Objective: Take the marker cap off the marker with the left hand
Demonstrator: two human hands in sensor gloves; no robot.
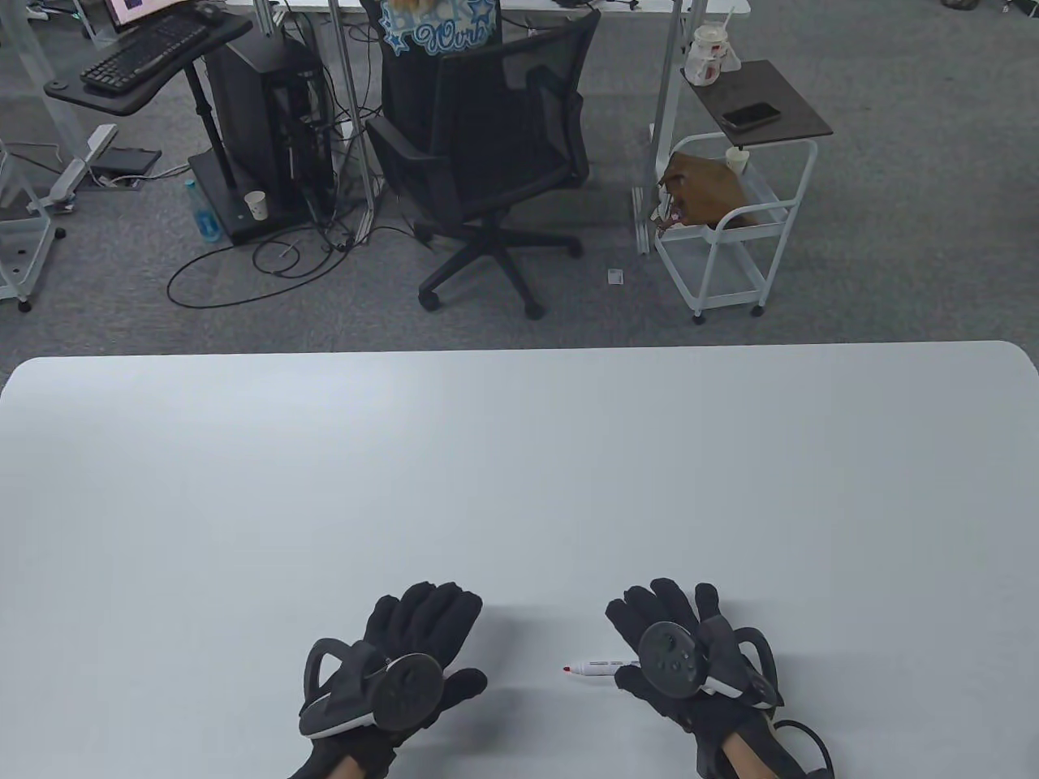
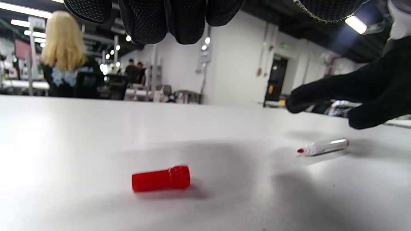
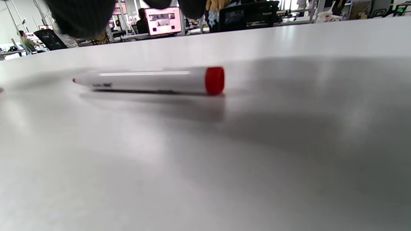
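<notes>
Left hand (image 1: 406, 661) was positioned palm down over the near edge of the table, fingers (image 2: 151, 22) extended forward and held together, thumb out to its right. It gripped nothing. Right hand (image 1: 682, 649) was likewise palm down, fingers (image 1: 649, 604) spread forward, thumb pointing toward the left hand. It held nothing. The two hands were apart, side by side, each with a tracker on its back.

One white marker (image 1: 597, 668) with its red tip bare, one red marker cap (image 2: 161, 178) lying apart from it, two gloved hands — left hand (image 1: 406, 657) and right hand (image 1: 678, 649) — each with one tracker, on one white table (image 1: 519, 454). Beyond: one office chair (image 1: 487, 146), one white cart (image 1: 730, 219) (one phone (image 1: 751, 115) on top), one keyboard (image 1: 146, 50).
</notes>
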